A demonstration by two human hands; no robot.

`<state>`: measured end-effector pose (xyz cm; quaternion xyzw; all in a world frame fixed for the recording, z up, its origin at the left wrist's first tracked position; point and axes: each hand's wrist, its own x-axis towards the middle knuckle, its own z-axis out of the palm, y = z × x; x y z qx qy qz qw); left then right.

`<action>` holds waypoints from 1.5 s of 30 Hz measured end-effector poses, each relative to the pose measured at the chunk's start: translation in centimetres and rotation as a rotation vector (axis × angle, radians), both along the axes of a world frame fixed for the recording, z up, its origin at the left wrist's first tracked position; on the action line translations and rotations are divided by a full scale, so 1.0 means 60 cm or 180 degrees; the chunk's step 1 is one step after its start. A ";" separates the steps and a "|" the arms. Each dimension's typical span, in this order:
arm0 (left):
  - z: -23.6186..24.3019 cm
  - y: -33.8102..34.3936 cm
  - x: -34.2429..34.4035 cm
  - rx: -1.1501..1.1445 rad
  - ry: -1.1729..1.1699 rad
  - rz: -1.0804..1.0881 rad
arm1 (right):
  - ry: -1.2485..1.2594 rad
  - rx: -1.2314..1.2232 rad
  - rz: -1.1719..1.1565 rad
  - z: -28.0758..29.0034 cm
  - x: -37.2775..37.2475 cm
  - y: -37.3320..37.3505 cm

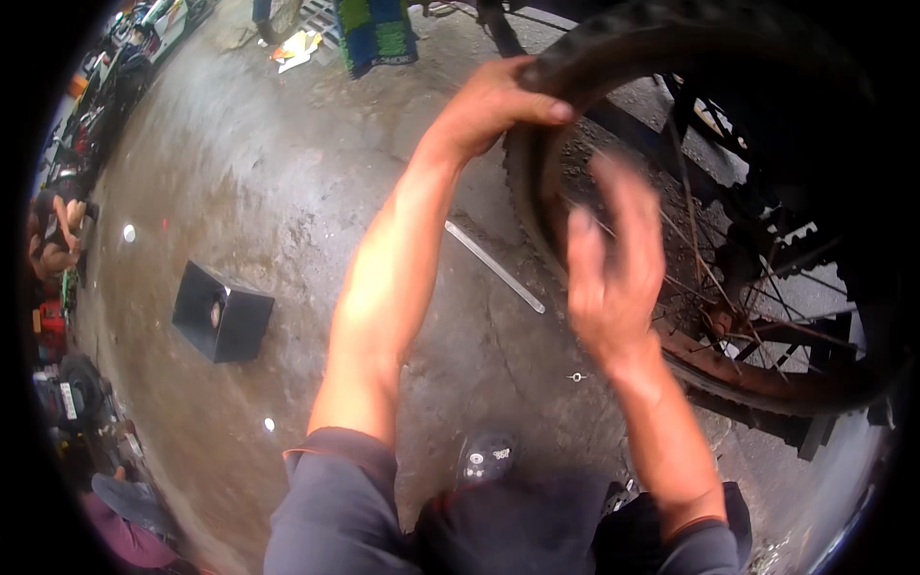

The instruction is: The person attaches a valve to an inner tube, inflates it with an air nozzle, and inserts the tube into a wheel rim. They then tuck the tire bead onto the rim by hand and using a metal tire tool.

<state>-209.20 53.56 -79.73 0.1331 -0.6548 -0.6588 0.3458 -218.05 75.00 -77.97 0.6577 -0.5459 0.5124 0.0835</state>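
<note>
A dark knobbly tyre [532, 177] sits on a spoked wheel with a rusty rim [685, 353] at the right. My left hand [489, 107] is closed over the tyre's upper left edge, its thumb lying on the tyre's side. In front of the wheel's near left part, my right hand [618, 273] is raised with thumb and fingers apart, smeared by motion. It holds nothing that I can see; whether it touches the tyre I cannot tell. On the floor between my forearms lies a long flat metal bar [495, 267], with a small metal piece [576, 378] nearer me.
A black open box [240, 321] stands on the stained concrete floor at left. A green and blue mat [383, 38] lies at the back beside crumpled paper [295, 50]. People, a loose tyre [84, 385] and assorted clutter line the left edge. My shoe [487, 458] is below.
</note>
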 end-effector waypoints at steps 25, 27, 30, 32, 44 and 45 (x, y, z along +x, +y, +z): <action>0.309 0.031 -0.131 -0.1192 -0.0751 -0.0544 | 0.1453 0.1068 -0.2453 0.408 -0.239 0.156; 0.332 0.044 -0.142 -0.1279 -0.0832 -0.0603 | 0.1100 0.1142 -0.2142 0.415 -0.252 0.164; 0.350 0.063 -0.145 -0.1307 -0.1068 -0.0455 | 0.1175 0.1178 -0.2237 0.419 -0.263 0.176; 0.361 0.073 -0.146 -0.1352 -0.1040 -0.0612 | 0.0703 0.1394 -0.1946 0.425 -0.278 0.184; 0.316 0.108 -0.090 -0.1790 -0.0983 0.0372 | 0.0126 0.1109 -0.1756 0.393 -0.391 0.265; 0.306 0.105 -0.092 -0.1710 -0.1082 0.0663 | 0.0161 0.1079 -0.1711 0.390 -0.395 0.267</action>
